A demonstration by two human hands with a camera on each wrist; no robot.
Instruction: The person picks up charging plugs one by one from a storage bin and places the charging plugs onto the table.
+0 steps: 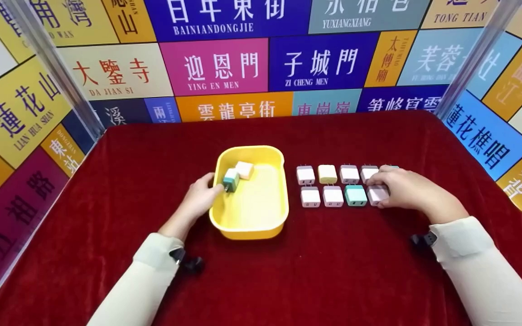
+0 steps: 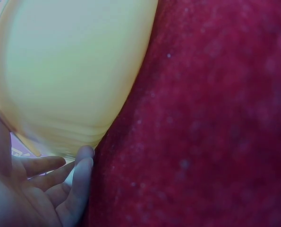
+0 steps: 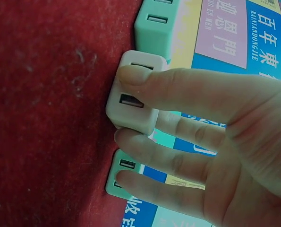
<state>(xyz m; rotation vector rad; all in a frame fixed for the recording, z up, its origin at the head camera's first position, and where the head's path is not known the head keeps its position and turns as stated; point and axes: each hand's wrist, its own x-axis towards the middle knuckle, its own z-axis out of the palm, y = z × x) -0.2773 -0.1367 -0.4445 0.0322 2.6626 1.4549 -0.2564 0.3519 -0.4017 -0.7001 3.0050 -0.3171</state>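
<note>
My left hand (image 1: pixel 203 195) holds the left side of a yellow plastic tub (image 1: pixel 248 233), thumb at the rim and fingers against the outer wall, as the left wrist view shows. Inside the tub lie a teal plug charger (image 1: pixel 231 178) and a pale pink one (image 1: pixel 245 170). With my right hand (image 1: pixel 401 188) I grip a pale pink charger (image 3: pixel 131 113) at the right end of the front row, thumb across its port face. A green charger (image 3: pixel 154 28) sits beside it; another small green charger (image 3: pixel 123 172) is partly hidden behind my fingers.
Two rows of chargers stand right of the tub, including a yellow charger (image 1: pixel 327 174), a teal charger (image 1: pixel 355 195) and several whitish or pink ones. A dark red cloth (image 1: pixel 315 271) covers the table. Panels with printed signs (image 1: pixel 224 65) enclose the back and sides.
</note>
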